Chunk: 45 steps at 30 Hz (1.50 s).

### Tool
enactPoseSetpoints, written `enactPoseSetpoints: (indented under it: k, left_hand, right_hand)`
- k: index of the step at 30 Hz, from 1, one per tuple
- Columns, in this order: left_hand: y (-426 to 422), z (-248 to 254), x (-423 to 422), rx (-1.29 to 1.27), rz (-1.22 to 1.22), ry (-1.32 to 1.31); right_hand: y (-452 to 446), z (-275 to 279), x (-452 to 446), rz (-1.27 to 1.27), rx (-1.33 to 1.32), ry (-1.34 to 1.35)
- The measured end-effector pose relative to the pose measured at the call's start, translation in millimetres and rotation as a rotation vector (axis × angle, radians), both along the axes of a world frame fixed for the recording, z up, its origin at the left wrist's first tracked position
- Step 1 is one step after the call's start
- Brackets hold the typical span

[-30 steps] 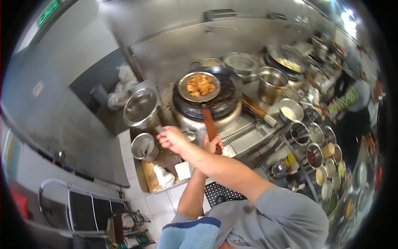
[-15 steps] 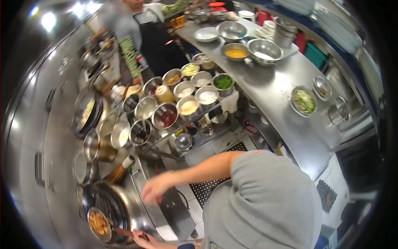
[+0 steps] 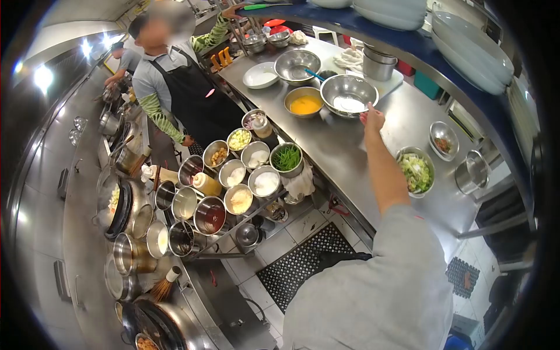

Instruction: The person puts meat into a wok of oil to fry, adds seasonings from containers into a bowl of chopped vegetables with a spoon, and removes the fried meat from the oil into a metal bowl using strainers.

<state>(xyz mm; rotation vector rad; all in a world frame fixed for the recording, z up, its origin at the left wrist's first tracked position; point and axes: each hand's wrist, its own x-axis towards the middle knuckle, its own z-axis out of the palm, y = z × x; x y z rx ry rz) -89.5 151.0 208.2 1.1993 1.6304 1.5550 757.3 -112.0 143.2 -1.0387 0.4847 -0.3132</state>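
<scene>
My right hand [image 3: 373,118] reaches out over the steel counter, its fingers closed on the near right rim of a wide metal mixing bowl [image 3: 349,90]. A pale patch shows at the bottom of that bowl. Just left of it is a smaller metal bowl of orange-yellow liquid [image 3: 305,105]. Another mixing bowl [image 3: 296,65] with a blue-handled utensil stands behind. My left hand is out of view. At the bottom edge, part of a strainer with browned fried pieces [image 3: 146,342] shows over the wok [image 3: 153,324]; its handle is cut off.
Several metal pots of ingredients [image 3: 236,175] stand on a rack between stove and counter. A bowl of chopped greens [image 3: 415,170] sits near my forearm. A co-worker in a black apron [image 3: 195,96] stands beyond the rack. Stacked white dishes [image 3: 472,52] line the overhead shelf.
My right hand has swung from above the stove side across to the mixing bowl and taken its rim. My left hand, earlier on the strainer handle, has left the view. The view has shifted.
</scene>
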Motion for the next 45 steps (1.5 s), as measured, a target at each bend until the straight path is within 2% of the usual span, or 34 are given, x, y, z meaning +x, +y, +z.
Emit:
enactPoseSetpoints:
  k: [5, 11, 15, 18, 21, 23, 24, 25, 26, 27, 29, 30, 31, 32, 33, 35, 36, 37, 39, 41, 45]
  left_hand:
    - [-15, 14, 12, 0.001, 0.008, 0.103]
    - [-33, 23, 9, -0.003, 0.031, 0.164]
    - [-41, 30, -4, 0.006, 0.022, 0.223]
    - [-53, 37, -14, 0.019, -0.008, 0.290]
    - [-74, 51, -22, 0.058, -0.055, 0.381]
    - [-71, 53, -22, 0.066, -0.032, 0.429]
    - [-70, 48, -26, 0.067, -0.019, 0.452]
    - [-38, 5, -67, 0.114, -0.060, 0.124]
    - [-7, -38, -109, 0.178, -0.075, -0.206]
    - [4, -36, -120, 0.090, -0.092, -0.610]
    - [8, -35, -141, -0.065, -0.099, -1.412]
    - [2, -43, -145, -0.012, -0.319, -1.520]
    - [-6, -27, -127, 0.014, -0.322, -1.527]
    - [-14, -10, -108, 0.008, -0.216, -1.338]
    - [-17, -6, -107, -0.004, -0.162, -1.223]
    - [-22, -10, -114, -0.012, -0.197, -1.155]
    - [-25, -12, -112, 0.033, -0.139, -1.072]
    - [-24, -14, -121, 0.078, -0.233, -1.035]
    - [-30, -7, -123, 0.095, -0.210, -1.099]
    - [-33, -6, -129, 0.065, -0.217, -1.117]
    - [-48, 12, -124, 0.058, -0.233, -0.944]
  right_hand:
    - [0, -20, 30, 0.053, -0.091, 0.018]
    - [-9, -9, 39, 0.092, -0.136, -0.160]
    - [-6, 25, 2, 0.040, 0.168, -0.364]
    - [-10, 42, -33, 0.240, 0.309, -0.457]
    - [7, 48, -86, 0.458, 0.249, -0.340]
    - [40, 79, -159, 0.711, 0.188, -0.253]
    - [61, 76, -189, 0.847, 0.185, -0.207]
    - [81, 68, -217, 0.984, 0.179, -0.163]
    - [104, 51, -243, 1.157, 0.289, -0.070]
    - [130, 62, -284, 1.276, 0.312, -0.089]
    - [179, 30, -341, 1.551, 0.268, 0.073]
    - [199, 36, -371, 1.642, 0.215, 0.094]
    - [218, 46, -407, 1.765, 0.159, 0.117]
    - [242, 54, -442, 1.796, 0.085, 0.110]
    - [271, 42, -470, 1.790, 0.073, 0.049]
    - [316, 54, -529, 1.831, 0.195, -0.081]
    - [336, 72, -550, 1.918, 0.142, -0.117]
    - [361, 76, -571, 1.986, 0.198, -0.146]
    - [390, 121, -623, 2.051, 0.081, -0.308]
    - [430, 142, -669, 2.083, 0.096, -0.467]
    - [483, 173, -751, 2.079, 0.012, -0.762]
